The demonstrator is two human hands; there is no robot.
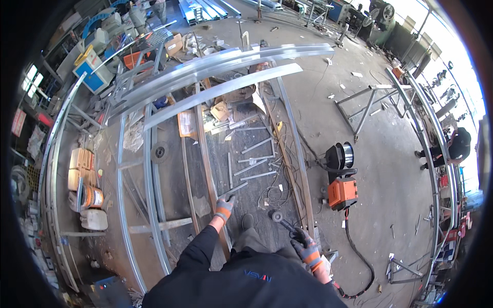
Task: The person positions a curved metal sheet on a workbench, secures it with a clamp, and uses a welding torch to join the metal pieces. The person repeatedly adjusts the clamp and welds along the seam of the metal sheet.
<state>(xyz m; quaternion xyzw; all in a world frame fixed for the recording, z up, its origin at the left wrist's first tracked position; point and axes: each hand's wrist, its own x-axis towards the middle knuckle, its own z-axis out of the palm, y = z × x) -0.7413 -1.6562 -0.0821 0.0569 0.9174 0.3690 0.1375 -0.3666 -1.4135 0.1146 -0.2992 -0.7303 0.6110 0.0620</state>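
My right hand (306, 249), in a grey and orange glove, grips an angle grinder (287, 225). The grinder's round head and disc (277, 216) point forward and left, above the dark floor beside my foot. My left hand (224, 206), gloved alike, reaches down by a long rusty steel beam (206, 159). Its fingers look spread at the near end of a short metal bar (237, 188); whether they touch it I cannot make out. Several more short bars (251, 167) lie on the floor ahead.
Long shiny metal profiles (226, 64) lie across the beams ahead. An orange and black machine with a wire spool (343, 192) and a thick cable (367, 256) stands right. Steel frames (370, 105) flank both sides. Another person (458, 143) works at far right. Jugs (94, 219) stand left.
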